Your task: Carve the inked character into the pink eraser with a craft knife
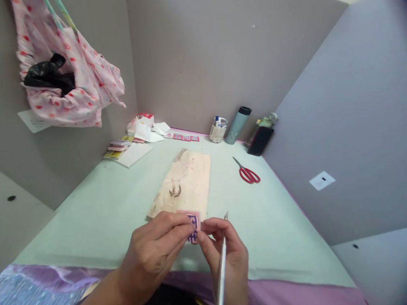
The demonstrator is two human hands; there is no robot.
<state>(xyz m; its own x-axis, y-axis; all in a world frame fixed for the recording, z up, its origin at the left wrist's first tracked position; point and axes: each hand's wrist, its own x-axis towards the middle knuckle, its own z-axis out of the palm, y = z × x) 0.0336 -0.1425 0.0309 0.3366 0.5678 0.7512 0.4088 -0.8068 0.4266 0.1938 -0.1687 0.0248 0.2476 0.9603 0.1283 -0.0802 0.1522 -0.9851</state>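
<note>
Between both hands is a small pink block [193, 222] with a dark purple, character-like pattern on its face. My left hand [157, 241] is closed on it from the left, fingers lying across part of the pattern. From the right, my right hand [227, 250] touches the block's edge with thumb and fingertips. That same hand holds a silver craft knife [222, 267], its blade pointing up and away from the block. Just beyond the hands lies a wooden board [191, 183] with brown stains and worn marks.
Red-handled scissors [249, 175] lie right of the board. Along the back stand a jar of pens [218, 132], a teal bottle [238, 126] and a dark phone [260, 141]. Patterned pink strips [185, 137] and small packs [118, 145] lie back left. A pink cloth bag [77, 98] hangs left.
</note>
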